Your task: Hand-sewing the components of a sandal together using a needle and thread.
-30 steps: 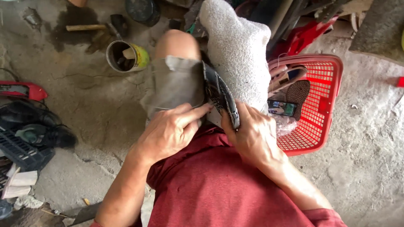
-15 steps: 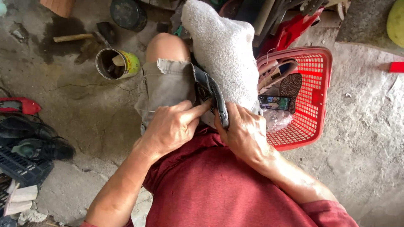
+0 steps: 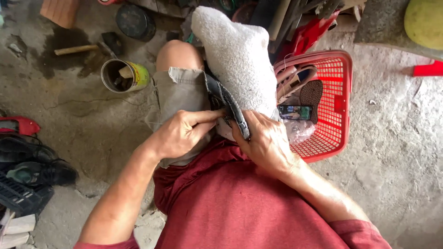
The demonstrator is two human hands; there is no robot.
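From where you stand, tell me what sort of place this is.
Probably a floor-level shoe-repair spot: worn shoes lie on bare concrete, a red plastic basket holds soles, and a wooden-handled hammer lies beside an open tin can.

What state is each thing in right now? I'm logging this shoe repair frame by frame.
left hand: fingers pinching the dark shoe's edge
right hand: gripping the dark shoe from the other side
dark shoe: on edge, against the sock
grey sock: stretched over a foot
red basket: upright, holding soles
tin can: open, tipped sideways
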